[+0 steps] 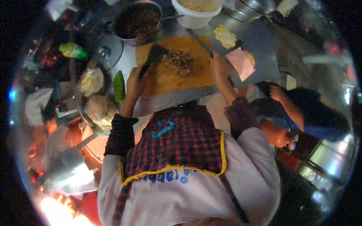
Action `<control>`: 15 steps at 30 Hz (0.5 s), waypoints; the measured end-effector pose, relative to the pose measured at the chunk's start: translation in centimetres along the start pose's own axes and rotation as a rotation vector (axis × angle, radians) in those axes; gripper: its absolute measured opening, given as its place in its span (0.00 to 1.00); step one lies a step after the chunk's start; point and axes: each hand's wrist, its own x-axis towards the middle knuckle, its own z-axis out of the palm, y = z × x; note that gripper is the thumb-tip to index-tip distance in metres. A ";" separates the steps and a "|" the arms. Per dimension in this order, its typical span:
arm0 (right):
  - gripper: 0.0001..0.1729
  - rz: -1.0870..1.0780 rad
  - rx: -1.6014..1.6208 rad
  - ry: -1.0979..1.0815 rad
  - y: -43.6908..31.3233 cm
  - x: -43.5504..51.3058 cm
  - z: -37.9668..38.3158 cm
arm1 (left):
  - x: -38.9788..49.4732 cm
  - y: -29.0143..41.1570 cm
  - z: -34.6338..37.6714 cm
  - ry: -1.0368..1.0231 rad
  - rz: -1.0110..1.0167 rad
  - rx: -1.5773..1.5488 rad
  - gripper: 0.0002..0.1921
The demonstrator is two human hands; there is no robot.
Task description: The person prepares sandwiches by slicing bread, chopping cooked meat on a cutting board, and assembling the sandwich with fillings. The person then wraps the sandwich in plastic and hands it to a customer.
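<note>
A wooden cutting board [161, 84] lies before me, with a heap of chopped brown food [181, 62] on it. At the board's left edge my left hand [134, 82] is closed on the handle of a dark, wide-bladed tool [155, 53], whose blade lies beside the heap. On the right, my right hand [220, 67] grips a second long tool [199, 42], perhaps a knife, reaching towards the back of the board. Both tools are too dark and blurred to name exactly. A pink sheet [240, 63] partly covers a round yellow thing to the right of my right hand.
Behind the board stand a pot of dark food [137, 21] and a white tub [195, 18]. A glass lid [109, 52], a green leaf [119, 86] and plastic-wrapped food [92, 81] lie left. A yellow lump [225, 36] sits back right. Another person's arm [288, 107] is at right.
</note>
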 end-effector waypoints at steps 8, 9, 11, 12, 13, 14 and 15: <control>0.19 0.127 -0.038 0.093 4.6 -5.7 5.5 | -1.8 0.5 3.3 0.022 -0.184 -0.056 0.20; 0.20 0.140 0.009 0.115 5.7 -6.8 7.2 | -1.9 2.1 2.1 0.048 -0.098 0.028 0.19; 0.18 0.044 0.119 0.134 2.8 -6.8 6.4 | -2.3 4.2 0.6 0.107 -0.018 0.108 0.18; 0.18 -0.007 0.181 0.145 1.1 -6.6 5.2 | -2.7 4.5 -0.1 0.134 -0.019 0.108 0.18; 0.18 -0.028 0.233 0.171 0.2 -6.7 3.6 | -3.1 4.7 -0.8 0.166 -0.023 0.108 0.18; 0.18 -0.050 0.285 0.200 -0.4 -6.6 1.9 | -3.2 5.0 -1.2 0.200 -0.022 0.109 0.18; 0.18 -0.073 0.340 0.230 -1.0 -6.5 0.3 | -2.9 5.5 -1.4 0.233 -0.022 0.112 0.19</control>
